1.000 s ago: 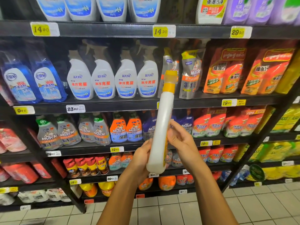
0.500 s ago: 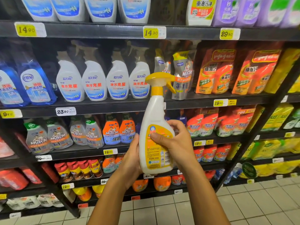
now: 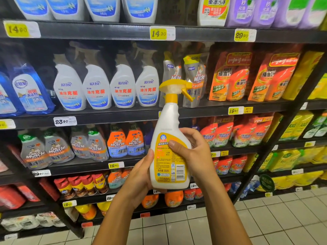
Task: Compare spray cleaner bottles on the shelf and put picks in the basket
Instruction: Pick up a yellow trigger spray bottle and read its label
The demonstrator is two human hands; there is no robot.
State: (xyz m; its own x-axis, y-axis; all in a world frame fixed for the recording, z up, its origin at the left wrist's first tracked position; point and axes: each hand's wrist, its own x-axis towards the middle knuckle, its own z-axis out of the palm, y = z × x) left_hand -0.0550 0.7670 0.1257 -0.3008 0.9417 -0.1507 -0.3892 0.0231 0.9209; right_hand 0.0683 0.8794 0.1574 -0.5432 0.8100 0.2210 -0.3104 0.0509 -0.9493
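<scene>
We are partway through the comparing and nowhere yet with the basket, which is out of sight. Going left to right: our left hand [image 3: 139, 175] cups the lower side and base of the spray bottle [image 3: 169, 151], fingers wrapped behind it, while our right hand [image 3: 192, 152] grasps its other side, thumb pressed across the yellow back label. So both grips are clenched on that one bottle, which stands upright in mid-air in front of the shelf [image 3: 106, 117], its yellow trigger head [image 3: 174, 88] pointing toward 3 o'clock. We judge this the label-reading step; choosing, checking rivals and dropping picks in the basket are all left. Around it, at 10 o'clock stand four white spray bottles [image 3: 106, 85], at 9 o'clock a row of grey and orange spray bottles [image 3: 79, 147], and at 2 o'clock orange refill pouches [image 3: 230, 76]. A yellow price tag [image 3: 115, 165] sits just left of our hands. Nothing blocks us; the rows are simply packed tight, so lifting a neighbour out could nudge others.
</scene>
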